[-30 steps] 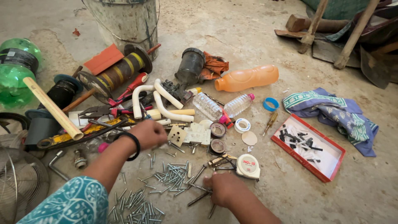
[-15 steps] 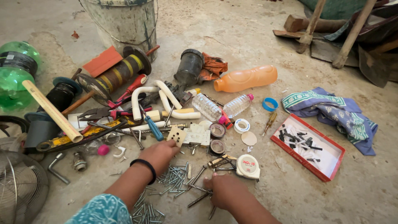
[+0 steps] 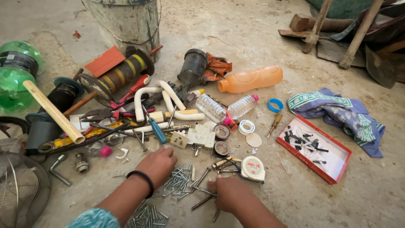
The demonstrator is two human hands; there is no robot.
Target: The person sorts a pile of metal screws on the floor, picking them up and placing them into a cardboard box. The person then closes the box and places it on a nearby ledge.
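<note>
Concrete floor, hands (image 3: 158,164) (image 3: 230,192) on nails (image 3: 179,181), long axes pointing every way

An orange bottle (image 3: 250,79) lies near a patterned cloth (image 3: 337,115) and a red-rimmed tray (image 3: 313,149) of dark screws.

Bright, even daylight, soft and diffuse. Faint short shadows under the orange bottle (image 3: 251,79) and the hands. Mild glare on the green bottle (image 3: 17,71). Sharp at centre; slight wide-angle stretch and softness toward edges.
</note>
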